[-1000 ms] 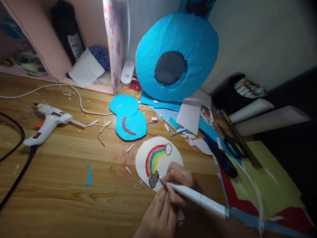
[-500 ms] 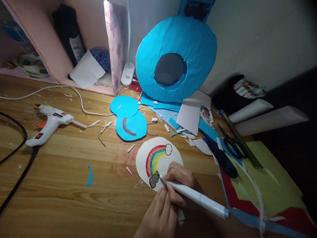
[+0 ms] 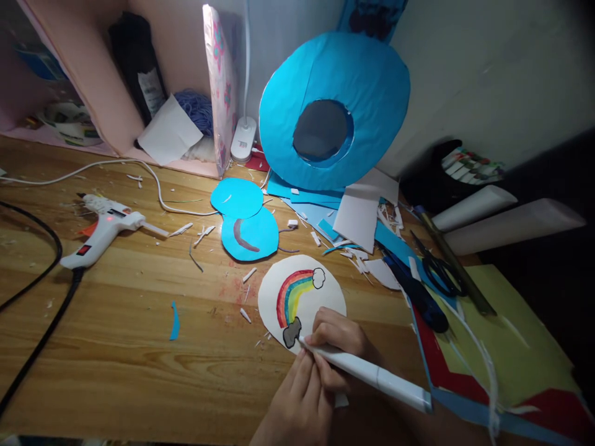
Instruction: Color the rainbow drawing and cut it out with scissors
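Note:
My right hand (image 3: 339, 337) is closed around a white marker (image 3: 372, 371). The tip rests at the edge of a grey-filled cloud (image 3: 292, 333) on a round white paper disc (image 3: 269, 285). A rainbow (image 3: 289, 294) in red, orange, blue-green and yellow arcs across the disc, with an uncoloured cloud (image 3: 318, 278) at its upper end. Beside the right hand, my left hand (image 3: 302, 396) has its fingers stretched out, their tips at the disc's lower edge. A small white piece (image 3: 341, 401) shows by that hand; I cannot tell whether it is held.
Blue paper discs (image 3: 248, 234) lie beyond the drawing, below a large blue ring (image 3: 372, 105). A glue gun (image 3: 105, 226) with a lit red light lies left. Paper scraps (image 3: 357, 214), scissors (image 3: 444, 275), a blue-handled tool (image 3: 423, 303) and coloured sheets (image 3: 515, 334) crowd the right.
The view has shifted slightly, so the scene sits a little further right. The marker tip has moved down a little along the grey cloud's right edge. Both hands keep nearly the same pose.

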Demonstrator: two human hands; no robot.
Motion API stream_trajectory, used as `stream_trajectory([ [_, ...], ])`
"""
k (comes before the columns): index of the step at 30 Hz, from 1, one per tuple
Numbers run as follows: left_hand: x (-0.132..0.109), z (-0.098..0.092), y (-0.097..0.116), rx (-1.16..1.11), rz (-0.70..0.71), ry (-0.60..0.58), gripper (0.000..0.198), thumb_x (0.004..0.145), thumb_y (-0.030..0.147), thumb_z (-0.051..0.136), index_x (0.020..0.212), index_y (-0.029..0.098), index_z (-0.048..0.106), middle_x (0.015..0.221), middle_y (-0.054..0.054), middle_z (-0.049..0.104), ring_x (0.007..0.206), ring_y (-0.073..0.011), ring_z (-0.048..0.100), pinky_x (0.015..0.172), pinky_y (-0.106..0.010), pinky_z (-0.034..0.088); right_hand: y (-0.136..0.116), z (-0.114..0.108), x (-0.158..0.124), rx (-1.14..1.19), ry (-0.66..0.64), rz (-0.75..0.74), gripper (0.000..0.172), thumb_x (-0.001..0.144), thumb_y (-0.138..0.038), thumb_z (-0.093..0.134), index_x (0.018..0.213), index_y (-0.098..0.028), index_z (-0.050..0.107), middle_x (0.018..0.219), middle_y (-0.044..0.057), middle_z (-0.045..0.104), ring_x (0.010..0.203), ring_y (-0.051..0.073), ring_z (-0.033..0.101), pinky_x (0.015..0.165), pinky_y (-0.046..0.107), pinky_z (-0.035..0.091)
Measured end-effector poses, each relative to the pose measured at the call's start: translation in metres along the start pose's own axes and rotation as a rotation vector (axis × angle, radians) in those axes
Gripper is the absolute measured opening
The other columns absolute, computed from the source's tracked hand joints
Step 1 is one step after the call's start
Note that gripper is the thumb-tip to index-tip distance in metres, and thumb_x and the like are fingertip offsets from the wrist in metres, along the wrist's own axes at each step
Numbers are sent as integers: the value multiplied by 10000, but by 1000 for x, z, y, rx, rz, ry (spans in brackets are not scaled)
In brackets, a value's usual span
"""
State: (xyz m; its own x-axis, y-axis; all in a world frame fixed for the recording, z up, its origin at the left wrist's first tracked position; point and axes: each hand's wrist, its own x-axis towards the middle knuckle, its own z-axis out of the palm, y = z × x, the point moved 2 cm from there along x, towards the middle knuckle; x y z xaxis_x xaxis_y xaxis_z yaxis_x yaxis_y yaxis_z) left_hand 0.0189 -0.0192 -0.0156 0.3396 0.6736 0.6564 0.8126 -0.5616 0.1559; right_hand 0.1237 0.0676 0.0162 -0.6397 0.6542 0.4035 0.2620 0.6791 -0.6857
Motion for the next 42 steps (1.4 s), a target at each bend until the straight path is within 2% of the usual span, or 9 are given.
stream_trajectory([
  [3, 1, 0, 0, -14, 9, -12, 393, 927, 76, 232, 1026, 18, 608, 937, -131, 723, 963, -213, 667, 992, -319, 405, 0, -1, -1, 21, -1, 26, 210, 693, -72, 509, 836, -226, 513, 652, -5, 481, 588, 151, 469, 516, 255, 376],
  [9, 5, -8, -10, -132, 7, -43, 415, 984, 240, 267, 712, 155, 569, 1112, -121, 692, 1116, -197, 608, 1051, -315, 382, 15, -31, -3, 116, 274, 331, 97, 825, -171, 533, 908, -211, 563, 782, 24, 571, 694, 163, 546, 604, 271, 437],
  [11, 3, -17, -19, -134, 48, -60, 414, 987, 241, 268, 704, 162, 560, 1106, -108, 699, 1108, -183, 616, 1081, -312, 354, 21, -41, -1, 171, 309, 457, 95, 863, -235, 537, 951, -218, 570, 860, 30, 588, 773, 169, 561, 658, 269, 457],
  [16, -1, -47, -49, -160, 84, -130, 381, 987, 242, 296, 731, 175, 569, 1056, -76, 723, 1054, -143, 645, 1102, -264, 312, 29, -40, 2, 382, 283, 620, 133, 868, -340, 552, 917, -219, 579, 829, -3, 571, 715, 138, 543, 645, 237, 451],
  [20, 10, -55, -52, -125, 32, -124, 350, 984, 227, 311, 781, 169, 591, 1051, -76, 725, 1048, -139, 647, 1075, -251, 348, 26, -29, 3, 499, 236, 615, 190, 849, -394, 579, 917, -217, 575, 850, 7, 583, 777, 158, 568, 672, 248, 462],
  [24, 26, -34, -32, -144, 55, -145, 376, 988, 244, 269, 772, 161, 565, 1189, -127, 660, 1142, -207, 598, 941, -307, 497, 24, -25, 2, 469, 238, 585, 138, 850, -336, 588, 921, -220, 560, 840, 2, 585, 744, 146, 563, 650, 239, 461],
  [29, 31, -14, -24, -181, 15, -206, 365, 987, 205, 251, 836, 140, 577, 1204, -148, 647, 1145, -220, 596, 899, -349, 546, 24, -26, -2, 241, 177, 531, 40, 823, -222, 567, 859, -209, 555, 758, 1, 572, 661, 142, 535, 582, 237, 427],
  [35, 32, -16, -30, -198, 19, -213, 372, 996, 226, 264, 815, 144, 579, 1167, -134, 669, 1103, -219, 624, 863, -340, 571, 24, -23, 0, 71, 113, 467, 86, 776, -151, 565, 829, -214, 544, 744, 0, 576, 667, 147, 546, 592, 244, 415],
  [42, 33, -14, -30, -216, 12, -178, 357, 990, 206, 285, 841, 138, 602, 1143, -126, 683, 1079, -211, 639, 843, -339, 584, 25, -24, 1, 65, 111, 450, 94, 773, -147, 567, 834, -216, 546, 756, -1, 576, 681, 145, 552, 618, 250, 420],
])
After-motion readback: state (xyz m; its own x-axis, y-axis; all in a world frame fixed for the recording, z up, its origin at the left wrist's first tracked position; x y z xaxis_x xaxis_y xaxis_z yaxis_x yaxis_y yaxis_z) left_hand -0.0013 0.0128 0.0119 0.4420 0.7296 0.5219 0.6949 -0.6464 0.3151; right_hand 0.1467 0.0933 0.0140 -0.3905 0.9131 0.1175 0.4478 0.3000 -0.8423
